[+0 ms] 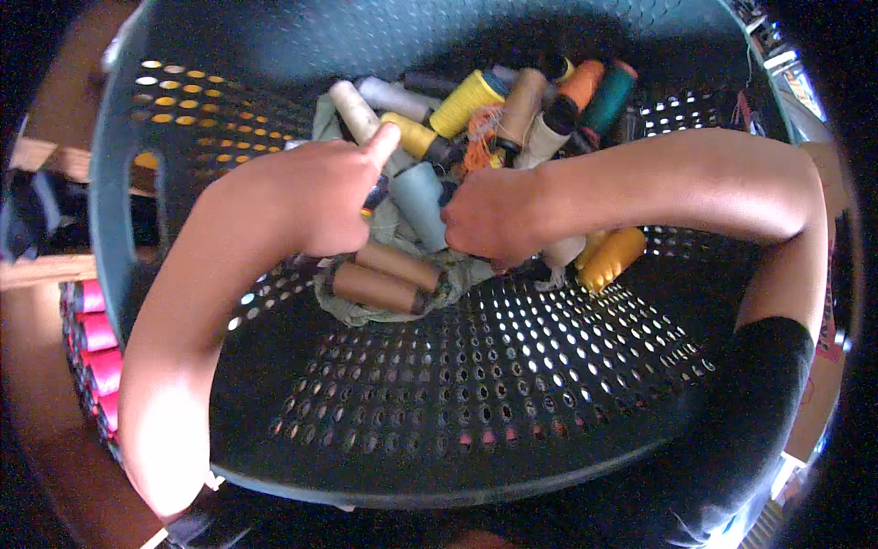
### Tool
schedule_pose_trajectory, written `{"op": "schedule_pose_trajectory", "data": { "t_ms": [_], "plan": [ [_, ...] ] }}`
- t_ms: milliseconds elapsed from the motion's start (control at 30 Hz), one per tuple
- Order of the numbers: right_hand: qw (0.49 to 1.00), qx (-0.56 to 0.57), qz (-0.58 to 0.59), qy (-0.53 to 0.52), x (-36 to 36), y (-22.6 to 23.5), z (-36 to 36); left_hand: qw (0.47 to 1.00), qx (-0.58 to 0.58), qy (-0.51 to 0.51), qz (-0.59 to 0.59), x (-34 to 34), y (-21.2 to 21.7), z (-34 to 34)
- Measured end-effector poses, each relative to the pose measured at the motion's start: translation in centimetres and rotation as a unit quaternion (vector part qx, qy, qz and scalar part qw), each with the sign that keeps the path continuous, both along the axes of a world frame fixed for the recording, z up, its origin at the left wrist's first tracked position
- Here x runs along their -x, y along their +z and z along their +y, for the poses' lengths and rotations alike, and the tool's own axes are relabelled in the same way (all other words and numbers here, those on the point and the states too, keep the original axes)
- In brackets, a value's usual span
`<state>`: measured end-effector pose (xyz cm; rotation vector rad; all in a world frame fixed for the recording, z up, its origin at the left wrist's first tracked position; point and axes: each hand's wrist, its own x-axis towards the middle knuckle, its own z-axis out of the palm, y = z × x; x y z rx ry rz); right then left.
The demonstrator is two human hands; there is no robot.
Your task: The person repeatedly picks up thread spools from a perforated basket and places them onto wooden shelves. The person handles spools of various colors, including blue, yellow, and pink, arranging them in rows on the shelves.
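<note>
Both my hands reach into a dark perforated plastic basket (476, 403) that holds a heap of thread spools. My left hand (320, 197) rests on the heap with its index finger stretched toward a yellow spool (410, 134) and a cream spool (353, 110); what its curled fingers hold is hidden. My right hand (494, 220) is closed among the spools beside a pale blue spool (421, 199), its grip hidden. Two brown spools (380, 279) lie on a grey-green cloth (366, 316) just below the hands.
More spools in yellow (466, 102), orange (578, 87), teal (611, 96) and tan (521, 105) fill the basket's far side. A golden spool (611, 259) lies under my right wrist. Pink spools (96, 352) are stacked outside the basket at the left, near a wooden rail (46, 160).
</note>
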<state>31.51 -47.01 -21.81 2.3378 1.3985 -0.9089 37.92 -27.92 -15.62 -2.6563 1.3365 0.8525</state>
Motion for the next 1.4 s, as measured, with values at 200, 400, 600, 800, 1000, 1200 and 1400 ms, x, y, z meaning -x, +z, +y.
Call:
{"op": "schedule_pose_trajectory", "data": {
  "t_ms": [200, 400, 600, 800, 1000, 1200, 1400],
  "plan": [
    [0.992, 0.004, -0.120, 0.043, -2.4, 6.2, 1.6, 0.997, 0.062, 0.010, -0.038, -0.6, 3.6, 0.0],
    [0.912, 0.109, -0.386, 0.091, 3.1, 16.7, 0.9, 0.920, 0.241, -0.017, -0.308, 4.4, 11.5, -0.1],
    [0.813, -0.055, -0.570, 0.108, 10.8, 23.0, 7.0, 0.872, 0.304, 0.041, -0.381, 16.3, 15.0, 8.4],
    [0.734, -0.170, -0.641, 0.146, 15.2, 20.7, 14.2, 0.860, 0.316, 0.136, -0.376, 31.8, 14.9, 18.1],
    [0.692, -0.318, -0.600, 0.243, 23.2, 19.3, 24.2, 0.820, 0.293, 0.307, -0.384, 50.5, 13.7, 27.3],
    [0.816, -0.435, -0.096, 0.368, 30.6, 15.9, 33.0, 0.666, 0.175, 0.619, -0.379, 65.7, 15.0, 35.6],
    [0.783, -0.517, 0.196, 0.285, 39.5, 5.0, 44.8, 0.569, 0.230, 0.669, -0.419, 71.1, 11.6, 49.2]
  ]
}}
